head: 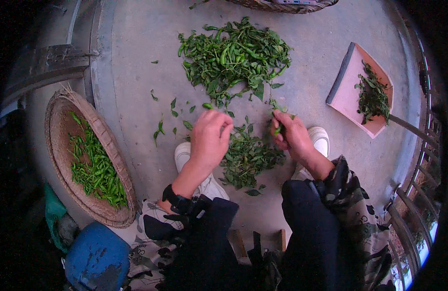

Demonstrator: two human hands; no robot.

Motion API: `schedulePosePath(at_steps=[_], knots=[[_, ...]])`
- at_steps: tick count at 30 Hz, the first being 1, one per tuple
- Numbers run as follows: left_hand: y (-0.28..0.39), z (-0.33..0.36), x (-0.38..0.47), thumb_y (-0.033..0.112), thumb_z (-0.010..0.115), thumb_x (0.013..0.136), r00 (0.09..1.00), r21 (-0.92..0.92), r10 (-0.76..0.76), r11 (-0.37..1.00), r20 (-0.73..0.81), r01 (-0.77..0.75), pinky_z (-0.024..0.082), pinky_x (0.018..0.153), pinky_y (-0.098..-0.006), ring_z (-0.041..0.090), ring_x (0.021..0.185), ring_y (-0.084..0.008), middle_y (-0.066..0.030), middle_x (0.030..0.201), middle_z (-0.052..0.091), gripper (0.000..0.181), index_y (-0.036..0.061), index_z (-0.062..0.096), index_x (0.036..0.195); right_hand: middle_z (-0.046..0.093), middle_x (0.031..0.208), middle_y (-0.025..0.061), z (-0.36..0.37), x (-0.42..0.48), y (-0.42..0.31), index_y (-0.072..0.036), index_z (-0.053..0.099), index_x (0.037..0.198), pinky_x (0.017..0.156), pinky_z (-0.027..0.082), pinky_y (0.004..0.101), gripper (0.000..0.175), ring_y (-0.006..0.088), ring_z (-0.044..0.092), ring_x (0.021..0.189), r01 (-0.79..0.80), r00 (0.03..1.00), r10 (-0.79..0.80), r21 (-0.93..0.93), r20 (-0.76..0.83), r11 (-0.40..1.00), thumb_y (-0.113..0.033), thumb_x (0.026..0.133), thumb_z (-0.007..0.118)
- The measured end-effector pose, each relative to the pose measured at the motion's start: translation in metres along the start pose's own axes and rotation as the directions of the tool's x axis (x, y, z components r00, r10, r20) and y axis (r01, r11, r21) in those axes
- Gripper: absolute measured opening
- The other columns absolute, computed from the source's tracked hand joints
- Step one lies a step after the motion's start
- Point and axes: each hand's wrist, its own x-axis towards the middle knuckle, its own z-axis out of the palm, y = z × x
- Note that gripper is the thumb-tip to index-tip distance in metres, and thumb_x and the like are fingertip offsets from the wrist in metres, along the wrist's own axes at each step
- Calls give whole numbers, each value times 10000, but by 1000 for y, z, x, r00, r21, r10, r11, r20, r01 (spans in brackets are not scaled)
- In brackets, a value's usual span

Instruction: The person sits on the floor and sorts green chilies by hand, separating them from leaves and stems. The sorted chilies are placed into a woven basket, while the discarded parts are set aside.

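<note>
My right hand (293,131) is closed around a leafy chili sprig (278,105), and part of a green chili shows under its fingers. My left hand (211,132) is curled a short way to the left, slightly blurred, its fingertips hidden beneath it. One green chili (207,106) peeks out past its knuckles; whether that hand holds it I cannot tell. Beyond both hands lies a large heap of chili sprigs (238,58) with green pods among the leaves. A smaller pile of leafy stems (249,156) rests between my shoes.
At left, a round woven basket (89,109) holds many loose green chilies (98,171). A pink dustpan (349,85) with leafy stems stands at right, near metal railings (409,218). Another basket (282,6) is at the top edge. A blue container (96,254) sits lower left.
</note>
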Motion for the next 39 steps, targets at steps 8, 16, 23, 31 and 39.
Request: schedulePosePath(at_steps=[8, 16, 23, 31, 39], knots=[[-2, 19, 0, -14, 697, 735, 987, 131, 149, 979, 54, -155, 460, 775, -384, 540, 886, -307, -127, 909, 541, 217, 20, 606, 930, 582, 618, 51, 1, -6, 13, -62, 552, 797, 417, 357, 254, 443, 136, 546, 490, -112, 972, 132, -108, 194, 988, -473, 959, 522], [-5, 5, -4, -46, 619, 811, 988, 88, -141, 985, -56, 145, 496, 701, -329, 590, 766, -210, -128, 993, 590, 397, 27, 545, 1194, 595, 846, 32, 8, -8, 8, 15, 557, 1127, 520, 408, 227, 244, 109, 529, 633, -130, 915, 82, 96, 396, 987, -151, 949, 532], [34, -8, 6, -2, 581, 831, 938, -258, 312, 928, 150, -267, 489, 786, -380, 599, 920, -322, -140, 1010, 590, 319, 26, 569, 1149, 552, 779, 13, 9, -9, 12, 0, 571, 1031, 525, 360, 228, 163, 96, 484, 619, -74, 807, 97, -63, 582, 995, -145, 980, 517], [19, -11, -9, -32, 603, 861, 934, -534, -93, 799, 345, 276, 489, 609, -243, 625, 678, -106, -76, 847, 645, 90, -36, 624, 947, 380, 637, -44, 22, -17, 4, -35, 579, 1006, 474, 275, 222, 191, 63, 335, 534, -277, 766, 211, 17, 607, 961, -191, 1006, 470], [24, -14, -31, 7, 599, 848, 856, -579, -338, 632, 392, 515, 489, 537, -218, 609, 582, -75, -63, 713, 664, 64, -44, 619, 881, 372, 617, -63, 32, -22, -4, -73, 590, 924, 440, 246, 216, 180, 50, 299, 495, -250, 752, 322, -203, 575, 947, -191, 951, 457]])
